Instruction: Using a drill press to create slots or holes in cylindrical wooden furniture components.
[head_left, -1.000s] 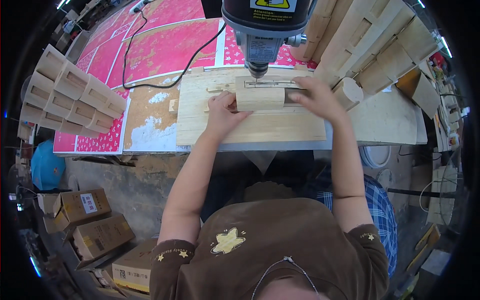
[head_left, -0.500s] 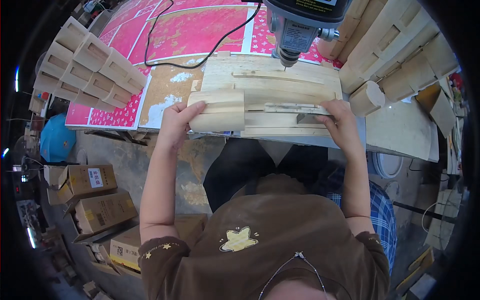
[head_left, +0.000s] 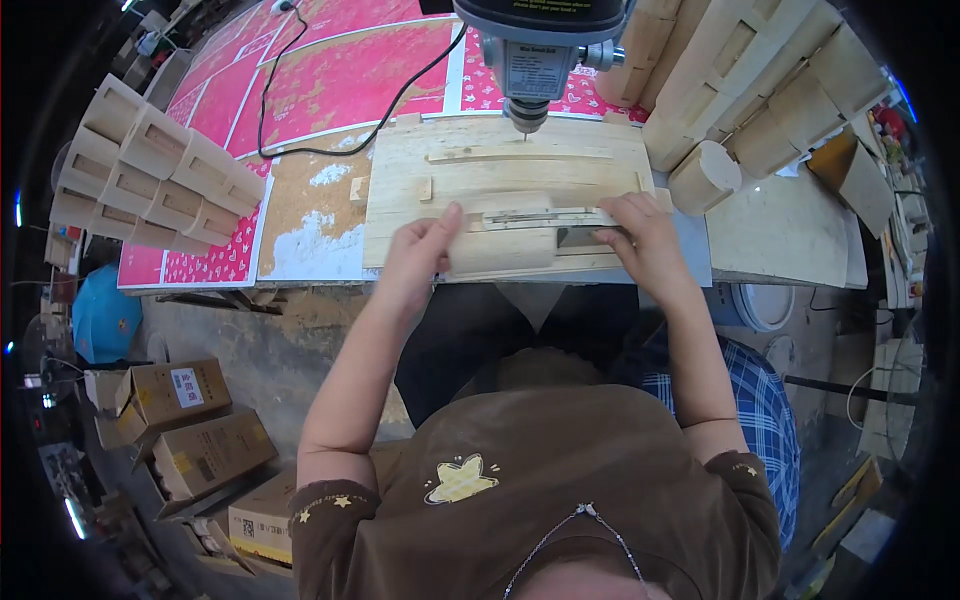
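In my left hand [head_left: 422,256] is the left end of a pale wooden block [head_left: 505,250] with a rounded, smooth side; the fingers are closed round it, thumb on top. The block looks slightly smeared by motion. My right hand [head_left: 645,240] pinches the right end of a narrow, worn wooden strip [head_left: 548,217], which reaches over the block's upper face. Whether the strip sits in a slot of the block or only lies on it, I cannot tell. Beneath both is a wooden board [head_left: 400,190] with a long raised batten [head_left: 520,155] and small cleats.
Above the board hangs a bench drill [head_left: 535,70], its bit pointing down. Slotted wooden blocks stand stacked at left [head_left: 150,180] and right [head_left: 720,80], with a single round block [head_left: 705,178] near the right stack. A black cable [head_left: 400,100] crosses the pink table covering [head_left: 350,75].
My left hand has moved the block right, up to my right hand, so it now lies under the strip. The whole view has shifted a little.
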